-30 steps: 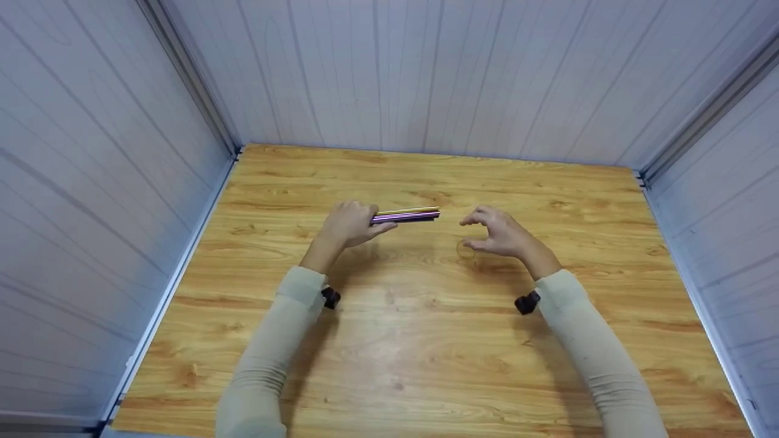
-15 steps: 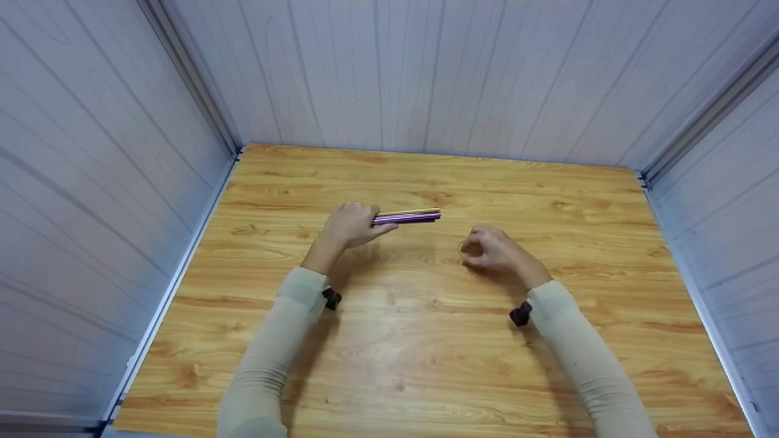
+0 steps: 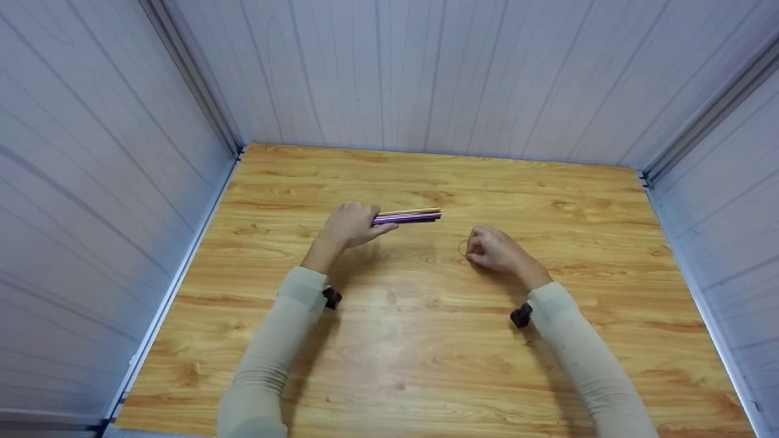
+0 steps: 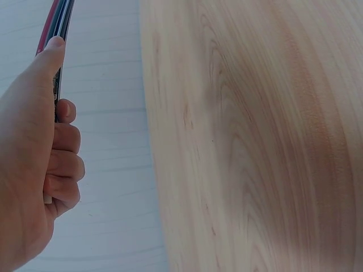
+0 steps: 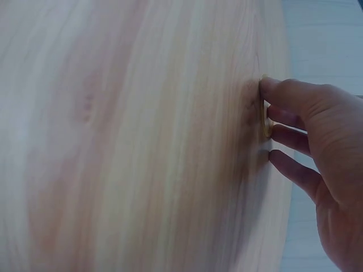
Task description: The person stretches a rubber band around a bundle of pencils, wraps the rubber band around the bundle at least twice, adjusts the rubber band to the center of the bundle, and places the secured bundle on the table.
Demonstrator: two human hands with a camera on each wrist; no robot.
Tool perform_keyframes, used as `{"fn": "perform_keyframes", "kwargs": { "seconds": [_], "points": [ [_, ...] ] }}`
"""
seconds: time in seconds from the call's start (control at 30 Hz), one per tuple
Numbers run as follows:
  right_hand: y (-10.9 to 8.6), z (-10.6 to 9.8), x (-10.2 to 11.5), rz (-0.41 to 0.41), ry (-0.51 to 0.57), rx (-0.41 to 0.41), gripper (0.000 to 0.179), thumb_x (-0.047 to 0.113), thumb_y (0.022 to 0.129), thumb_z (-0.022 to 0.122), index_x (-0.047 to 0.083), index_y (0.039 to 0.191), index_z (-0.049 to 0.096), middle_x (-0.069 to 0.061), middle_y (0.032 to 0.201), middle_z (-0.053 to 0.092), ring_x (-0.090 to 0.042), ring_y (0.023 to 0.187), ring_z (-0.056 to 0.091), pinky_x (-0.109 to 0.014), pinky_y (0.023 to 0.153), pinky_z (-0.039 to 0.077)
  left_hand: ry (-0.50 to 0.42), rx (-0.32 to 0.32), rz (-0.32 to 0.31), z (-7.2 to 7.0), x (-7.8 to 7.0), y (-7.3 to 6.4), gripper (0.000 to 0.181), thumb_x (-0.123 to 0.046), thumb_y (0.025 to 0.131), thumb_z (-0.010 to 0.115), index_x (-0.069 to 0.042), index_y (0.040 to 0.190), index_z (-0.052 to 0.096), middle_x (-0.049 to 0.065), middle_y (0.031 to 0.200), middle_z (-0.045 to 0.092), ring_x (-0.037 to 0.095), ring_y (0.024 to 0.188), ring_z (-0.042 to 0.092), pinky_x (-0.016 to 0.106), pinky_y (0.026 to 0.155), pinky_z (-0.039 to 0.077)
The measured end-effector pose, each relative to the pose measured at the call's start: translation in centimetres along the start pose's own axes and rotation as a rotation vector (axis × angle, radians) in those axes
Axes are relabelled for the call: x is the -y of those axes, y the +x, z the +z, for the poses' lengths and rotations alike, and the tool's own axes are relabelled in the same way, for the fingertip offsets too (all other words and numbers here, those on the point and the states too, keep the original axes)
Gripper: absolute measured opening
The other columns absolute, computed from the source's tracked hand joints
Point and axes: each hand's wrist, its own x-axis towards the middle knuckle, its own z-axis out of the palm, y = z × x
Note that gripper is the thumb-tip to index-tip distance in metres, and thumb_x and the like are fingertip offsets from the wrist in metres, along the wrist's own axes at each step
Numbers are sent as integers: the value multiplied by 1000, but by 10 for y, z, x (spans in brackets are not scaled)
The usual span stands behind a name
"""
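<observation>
My left hand (image 3: 350, 225) grips a bundle of thin pencils (image 3: 409, 216) above the table, their free ends pointing right. Yellow, purple and dark ones show in the head view; red and dark ones (image 4: 55, 22) stick out past the thumb in the left wrist view. On the tabletop to the right, my right hand (image 3: 494, 250) pinches a thin yellowish rubber band (image 5: 264, 113) between thumb and fingers. A small loop of the band shows left of the fingertips in the head view; the rest is hidden behind them.
The wood-grain table (image 3: 389, 340) lies under both hands. Pale panel walls (image 3: 401, 73) enclose it at the back, left and right. A small black camera sits at each wrist (image 3: 331, 298).
My right hand has moved down toward me onto the rubber band, and its thumb and fingers have drawn closer together. The left hand and the pencils have stayed almost still.
</observation>
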Motion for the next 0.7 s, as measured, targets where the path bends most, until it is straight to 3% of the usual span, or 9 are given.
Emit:
{"fn": "perform_keyframes", "kwargs": {
  "seconds": [0.27,0.43,0.53,0.7],
  "points": [
    [-2,3,0,-2,5,-32,10,9,103,80,7,93,81,-13,109,71,-28,99,62,-49,88,55,15,12,17,-3,0,2,62,-68,111,57,-10,91,64,-3,72,45,15,66,42,31,65,35],
    [-3,6,-1,37,58,-71,8,11,102,81,8,95,80,-12,107,72,-25,98,62,-45,89,54,16,14,19,-4,-1,1,62,-68,111,57,-9,92,65,-2,73,49,16,66,44,33,66,39],
    [-4,8,-4,86,159,-124,4,9,102,79,7,99,81,-13,106,76,-23,99,66,-39,91,55,17,14,20,-3,-1,0,61,-67,111,58,-9,92,65,-1,73,51,16,67,45,34,68,41],
    [-5,11,-5,205,462,-230,9,7,105,77,0,106,83,-19,108,83,-7,98,74,-17,90,58,18,7,21,-1,0,-1,60,-67,111,58,-10,91,64,-1,73,51,16,67,45,34,69,40]
  ]
}}
